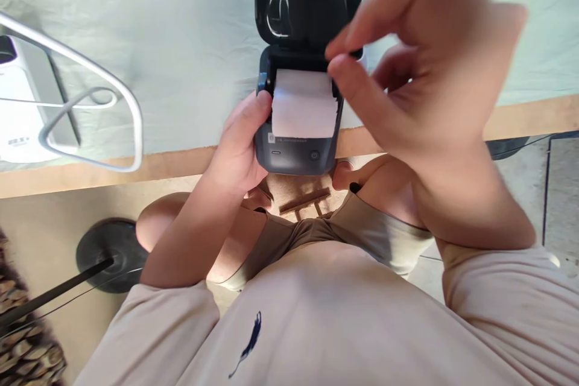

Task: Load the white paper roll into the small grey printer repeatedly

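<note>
A small dark label printer (296, 160) sits at the table's front edge, its black lid (312, 6) swung up and back. Inside the bay lies a white paper roll (304, 105), with its loose end toward the front. My left hand (242, 145) grips the printer's left side, thumb on the rim by a small blue part. Above the right rear of the bay is my right hand (407, 60), slightly blurred. Its thumb and forefinger are pinched together, and whatever may be between them is too small to make out.
A white device (27, 96) stands on the table at the left, with a thick white cable (131, 108) looping beside it. The pale cloth-covered table (181, 42) ends in a wooden edge. On the floor at lower left is a round black stand base (111, 253).
</note>
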Action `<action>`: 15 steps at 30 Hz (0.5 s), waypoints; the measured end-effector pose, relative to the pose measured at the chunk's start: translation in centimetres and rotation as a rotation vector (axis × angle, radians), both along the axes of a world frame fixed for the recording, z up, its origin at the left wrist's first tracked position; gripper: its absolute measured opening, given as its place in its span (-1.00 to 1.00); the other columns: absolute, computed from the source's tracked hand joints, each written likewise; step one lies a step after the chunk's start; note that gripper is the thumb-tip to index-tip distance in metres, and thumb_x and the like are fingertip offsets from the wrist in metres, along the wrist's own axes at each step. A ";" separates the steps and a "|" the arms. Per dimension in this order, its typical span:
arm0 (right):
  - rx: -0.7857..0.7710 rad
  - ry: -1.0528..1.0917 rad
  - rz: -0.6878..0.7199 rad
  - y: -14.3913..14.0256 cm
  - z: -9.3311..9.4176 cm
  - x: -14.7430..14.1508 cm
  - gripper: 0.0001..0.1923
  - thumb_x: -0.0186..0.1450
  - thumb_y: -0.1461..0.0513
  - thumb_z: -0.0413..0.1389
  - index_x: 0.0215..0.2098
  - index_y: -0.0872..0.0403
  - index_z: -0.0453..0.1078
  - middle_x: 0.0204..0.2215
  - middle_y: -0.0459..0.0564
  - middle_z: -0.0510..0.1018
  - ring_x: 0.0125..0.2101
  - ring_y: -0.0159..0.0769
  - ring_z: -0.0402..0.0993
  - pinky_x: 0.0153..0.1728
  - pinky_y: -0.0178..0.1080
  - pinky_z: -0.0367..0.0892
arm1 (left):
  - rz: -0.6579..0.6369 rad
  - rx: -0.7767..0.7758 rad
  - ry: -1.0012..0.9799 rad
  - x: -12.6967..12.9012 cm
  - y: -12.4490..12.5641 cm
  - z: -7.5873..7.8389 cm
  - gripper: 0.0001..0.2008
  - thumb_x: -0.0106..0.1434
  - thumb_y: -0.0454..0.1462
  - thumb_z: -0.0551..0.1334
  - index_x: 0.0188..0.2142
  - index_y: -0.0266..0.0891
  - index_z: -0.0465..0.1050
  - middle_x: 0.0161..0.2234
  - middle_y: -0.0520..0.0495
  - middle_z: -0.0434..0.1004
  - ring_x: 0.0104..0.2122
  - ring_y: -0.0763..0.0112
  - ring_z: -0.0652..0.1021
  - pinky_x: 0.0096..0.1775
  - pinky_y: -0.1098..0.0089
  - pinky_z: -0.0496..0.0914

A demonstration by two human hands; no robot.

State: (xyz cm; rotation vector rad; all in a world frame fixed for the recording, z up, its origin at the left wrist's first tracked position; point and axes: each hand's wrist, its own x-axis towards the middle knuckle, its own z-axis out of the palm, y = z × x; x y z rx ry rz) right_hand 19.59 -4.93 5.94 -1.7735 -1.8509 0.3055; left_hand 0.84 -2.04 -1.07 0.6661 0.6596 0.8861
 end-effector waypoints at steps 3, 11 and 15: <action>-0.105 -0.223 0.074 0.0 0.4 -0.4 -0.70 0.34 0.16 0.04 -0.03 -0.05 0.53 -0.24 -0.15 0.61 -0.42 -0.43 0.38 -0.36 -0.27 0.10 | -0.050 0.058 -0.035 -0.1 0.0 -0.7 -0.74 0.43 -0.08 0.30 -0.09 -0.21 0.59 -0.27 -0.12 0.61 -0.12 0.22 0.69 -0.29 0.41 0.57; -0.451 -0.478 0.015 0.4 1.0 -1.9 -0.59 0.33 0.13 0.09 0.14 -0.23 0.48 -0.29 -0.07 0.58 -0.37 -0.26 0.41 -0.36 -0.27 0.00 | -0.043 0.091 -0.036 0.3 -0.4 -0.7 -0.78 0.44 -0.17 0.30 -0.02 -0.21 0.58 -0.13 -0.15 0.67 0.18 0.09 0.62 0.09 0.26 0.63; -0.455 -0.433 -0.034 0.5 0.7 -1.9 -0.53 0.27 0.14 0.13 0.15 -0.28 0.47 -0.29 -0.04 0.57 -0.35 -0.20 0.41 -0.31 -0.23 0.16 | -0.067 0.081 -0.048 0.2 -0.3 -0.5 -0.76 0.42 -0.17 0.34 -0.01 -0.24 0.57 -0.13 -0.16 0.68 -0.01 0.21 0.70 -0.17 0.44 0.61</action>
